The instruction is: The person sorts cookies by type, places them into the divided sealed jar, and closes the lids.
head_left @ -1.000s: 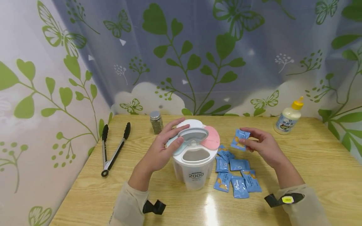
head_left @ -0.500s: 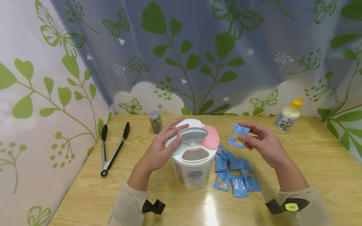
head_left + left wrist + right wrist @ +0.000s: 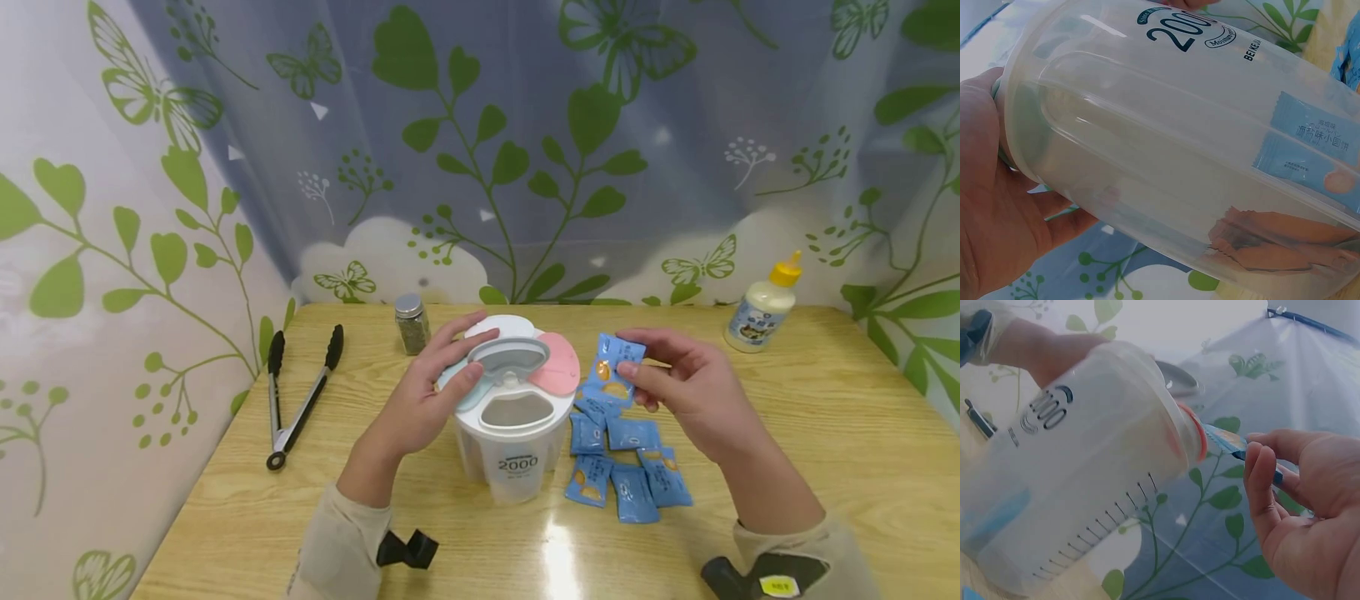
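A clear, lidded food storage container (image 3: 517, 475) marked "2000" stands upright on the table. Its round lid has white, pink (image 3: 557, 364) and light-blue sections; the front flap (image 3: 510, 357) is raised over an uncovered opening. My left hand (image 3: 420, 400) rests on the lid's left side, thumb and fingers lying on top. Between thumb and fingers my right hand (image 3: 693, 396) pinches a small blue snack packet (image 3: 615, 367), right of the lid and apart from it. Inside the container, the left wrist view shows a blue packet (image 3: 1310, 147) and orange-brown wrapped packets (image 3: 1285, 240).
Several blue packets (image 3: 630, 492) lie right of the container. Tongs (image 3: 303, 408) lie at the left. Behind stands a spice jar (image 3: 412, 325); a yellow-capped bottle (image 3: 761, 312) stands at the back right. A patterned curtain (image 3: 510, 167) hangs behind the table.
My right hand has moved the pinched packet a little left, closer to the container, and turned it more upright. The left hand has stayed on the lid.
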Motion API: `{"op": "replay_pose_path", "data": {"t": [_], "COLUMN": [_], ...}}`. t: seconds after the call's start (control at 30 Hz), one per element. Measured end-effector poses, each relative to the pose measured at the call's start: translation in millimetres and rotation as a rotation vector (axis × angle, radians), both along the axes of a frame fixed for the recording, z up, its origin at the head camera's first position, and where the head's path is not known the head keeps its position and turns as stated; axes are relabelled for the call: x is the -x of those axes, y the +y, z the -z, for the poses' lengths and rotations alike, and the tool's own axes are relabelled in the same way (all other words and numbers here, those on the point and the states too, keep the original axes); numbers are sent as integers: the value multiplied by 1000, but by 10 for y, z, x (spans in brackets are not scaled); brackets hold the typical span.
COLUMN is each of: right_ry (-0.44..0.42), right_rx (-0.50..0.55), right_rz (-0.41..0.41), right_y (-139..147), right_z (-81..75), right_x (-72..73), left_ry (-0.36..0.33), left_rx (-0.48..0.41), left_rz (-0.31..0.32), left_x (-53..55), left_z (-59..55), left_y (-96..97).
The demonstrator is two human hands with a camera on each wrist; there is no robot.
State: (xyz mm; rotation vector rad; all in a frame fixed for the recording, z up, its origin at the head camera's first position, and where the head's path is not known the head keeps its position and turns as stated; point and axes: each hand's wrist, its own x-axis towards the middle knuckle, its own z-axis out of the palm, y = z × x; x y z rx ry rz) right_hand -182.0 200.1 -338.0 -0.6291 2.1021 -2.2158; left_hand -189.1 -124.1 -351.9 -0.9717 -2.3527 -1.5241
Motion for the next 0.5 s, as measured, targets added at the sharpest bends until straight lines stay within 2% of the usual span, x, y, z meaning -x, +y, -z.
{"op": "replay_pose_path", "data": {"t": [0.2,0.43,0.5], "right_ry": [-32,-49,-62], "right_rx": [99,287,323], "right_rz": [-26,-171,-187], "right_y": [-102,-270,-320], "right_z": [-48,-31,-22], "right_x": [-107,-199,-216], "left_ry": [4,4,5], "left_rx": [-4,-3,-3], "left_rz": [4,10,10], "left_x": [6,4,3], "left_z": [8,0,-5], "left_y": [-3,-4,-1]}}
